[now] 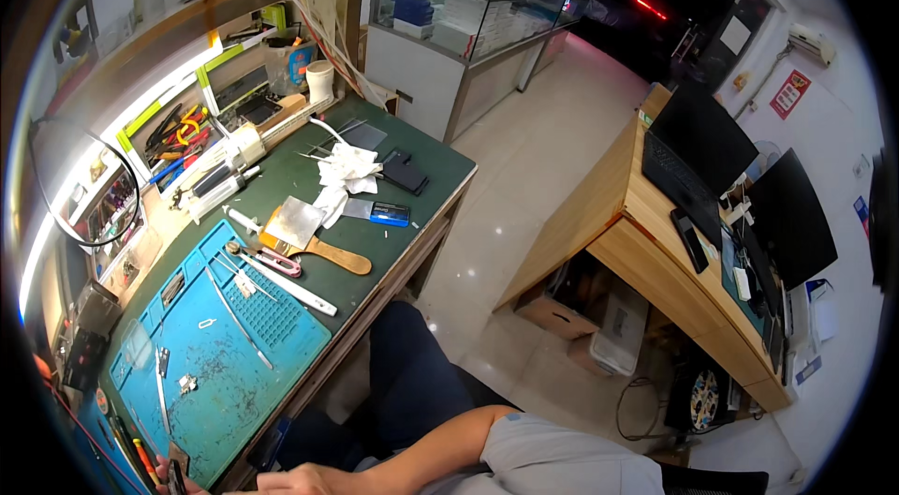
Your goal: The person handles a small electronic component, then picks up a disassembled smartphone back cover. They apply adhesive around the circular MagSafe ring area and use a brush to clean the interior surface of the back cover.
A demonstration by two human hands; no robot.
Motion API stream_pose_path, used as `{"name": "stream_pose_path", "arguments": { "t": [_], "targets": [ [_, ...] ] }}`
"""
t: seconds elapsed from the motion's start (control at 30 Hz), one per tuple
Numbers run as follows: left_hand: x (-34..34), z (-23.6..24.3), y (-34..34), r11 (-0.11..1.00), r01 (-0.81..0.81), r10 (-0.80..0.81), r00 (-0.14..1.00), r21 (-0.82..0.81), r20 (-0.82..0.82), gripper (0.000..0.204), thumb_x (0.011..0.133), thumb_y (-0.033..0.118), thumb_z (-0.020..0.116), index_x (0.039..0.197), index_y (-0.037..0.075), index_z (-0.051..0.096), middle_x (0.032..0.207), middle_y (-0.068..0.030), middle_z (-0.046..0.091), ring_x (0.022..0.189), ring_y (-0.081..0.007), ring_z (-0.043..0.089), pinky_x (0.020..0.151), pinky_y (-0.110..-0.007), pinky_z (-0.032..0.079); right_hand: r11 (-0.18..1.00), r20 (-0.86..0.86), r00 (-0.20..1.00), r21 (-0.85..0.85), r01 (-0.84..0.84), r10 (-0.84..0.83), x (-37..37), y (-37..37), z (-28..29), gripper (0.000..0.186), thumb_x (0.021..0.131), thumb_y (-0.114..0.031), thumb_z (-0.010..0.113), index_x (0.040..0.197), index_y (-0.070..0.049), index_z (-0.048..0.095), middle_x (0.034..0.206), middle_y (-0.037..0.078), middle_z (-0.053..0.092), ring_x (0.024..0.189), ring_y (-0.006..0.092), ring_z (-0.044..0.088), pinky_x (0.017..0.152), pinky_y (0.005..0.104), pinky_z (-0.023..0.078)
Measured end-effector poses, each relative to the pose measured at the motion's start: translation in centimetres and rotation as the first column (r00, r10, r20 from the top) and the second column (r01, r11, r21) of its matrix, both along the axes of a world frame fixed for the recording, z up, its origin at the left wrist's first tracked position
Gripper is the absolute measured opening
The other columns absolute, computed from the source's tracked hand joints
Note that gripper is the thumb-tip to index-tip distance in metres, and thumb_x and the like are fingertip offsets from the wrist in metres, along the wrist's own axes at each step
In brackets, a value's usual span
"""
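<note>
My right hand [302, 480] is at the lower edge, its forearm reaching in from the right. Its fingers are curled, and what they hold, if anything, is cut off by the frame. Further left, the fingertips of my left hand [165, 471] close round a small dark object [176, 476] whose kind I cannot make out. Just beyond lies the blue repair mat [309, 331], bearing tweezers [245, 325], a thin tool [163, 401], a small metal part [188, 384] and a SIM-pin-like loop [207, 323]. Screwdrivers [145, 459] stand beside my left hand.
On the green bench top are a wooden-handled brush [339, 257], crumpled tissue [348, 169], a black phone part [405, 172] and a blue box [390, 213]. Lit tool shelves [178, 134] line the back. To the right stands a wooden desk [646, 233] with a laptop [698, 144].
</note>
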State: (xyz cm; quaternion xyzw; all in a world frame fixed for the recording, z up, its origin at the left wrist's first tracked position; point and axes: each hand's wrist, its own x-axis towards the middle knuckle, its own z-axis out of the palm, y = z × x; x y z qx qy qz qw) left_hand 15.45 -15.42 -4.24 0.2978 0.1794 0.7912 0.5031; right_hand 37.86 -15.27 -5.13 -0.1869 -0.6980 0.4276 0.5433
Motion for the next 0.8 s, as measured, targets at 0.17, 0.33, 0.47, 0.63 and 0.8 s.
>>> {"name": "stream_pose_path", "arguments": {
  "t": [0.17, 0.33, 0.47, 0.63, 0.8],
  "targets": [
    [1.2, 0.5, 0.2, 0.928, -0.326, 0.283, 0.932, -0.182, -0.227, 0.059, 0.098, 0.015, 0.052, 0.147, -0.012, 0.034, 0.142, -0.0284, 0.047, 0.113, -0.0355, 0.055, 0.101, -0.047, 0.048, 0.999, 0.037, 0.998, 0.007, 0.044, -0.045, 0.5, 0.9, 0.2, 0.045, 0.096, -0.023, 0.063, 0.141, -0.020, 0.057, 0.087, 0.010, 0.066, 0.081, 0.0192, 0.066, 0.061, 0.0273, 0.053],
    [-1.1, -2.8, -0.3, 0.812, -0.491, 0.401, 0.862, -0.314, -0.310, 0.043, 0.099, 0.024, 0.045, 0.113, -0.013, 0.059, 0.120, -0.0250, 0.062, 0.118, -0.0356, 0.057, 0.110, -0.047, 0.043, 0.987, -0.032, 0.993, 0.122, -0.107, 0.111, 0.3, 0.5, -2.0, 0.052, 0.089, -0.002, 0.058, 0.141, -0.005, 0.053, 0.088, 0.011, 0.062, 0.075, 0.0280, 0.064, 0.065, 0.0355, 0.056],
    [1.0, -0.3, 1.4, 0.857, -0.318, 0.439, 0.862, -0.405, 0.252, 0.032, 0.098, 0.029, 0.048, 0.100, -0.003, 0.056, 0.101, -0.0203, 0.059, 0.102, -0.0311, 0.060, 0.109, -0.049, 0.043, 0.981, 0.166, 0.972, -0.075, 0.179, -0.165, 1.6, 2.1, -2.3, 0.059, 0.080, 0.015, 0.057, 0.137, -0.002, 0.058, 0.078, 0.009, 0.058, 0.063, 0.0199, 0.058, 0.056, 0.0305, 0.051],
    [2.0, 1.2, 0.2, 0.843, -0.295, 0.490, 0.767, -0.450, 0.415, 0.032, 0.102, 0.034, 0.045, 0.102, 0.003, 0.049, 0.100, -0.0199, 0.054, 0.101, -0.0304, 0.058, 0.113, -0.053, 0.041, 0.991, 0.149, 0.981, 0.061, 0.119, -0.127, 0.6, 0.5, -1.6, 0.057, 0.073, 0.015, 0.063, 0.128, -0.001, 0.066, 0.082, 0.008, 0.062, 0.062, 0.0178, 0.061, 0.054, 0.0277, 0.052],
    [2.3, 1.9, 0.2, 0.831, -0.295, 0.490, 0.790, -0.472, 0.369, 0.029, 0.102, 0.033, 0.044, 0.104, 0.004, 0.046, 0.101, -0.0208, 0.053, 0.103, -0.0307, 0.058, 0.110, -0.054, 0.043, 0.975, 0.202, 0.968, 0.197, 0.107, -0.147, -0.7, 0.6, -1.1, 0.059, 0.068, 0.013, 0.065, 0.124, -0.003, 0.069, 0.080, 0.007, 0.062, 0.061, 0.0189, 0.062, 0.053, 0.0295, 0.053]
  ]
}}
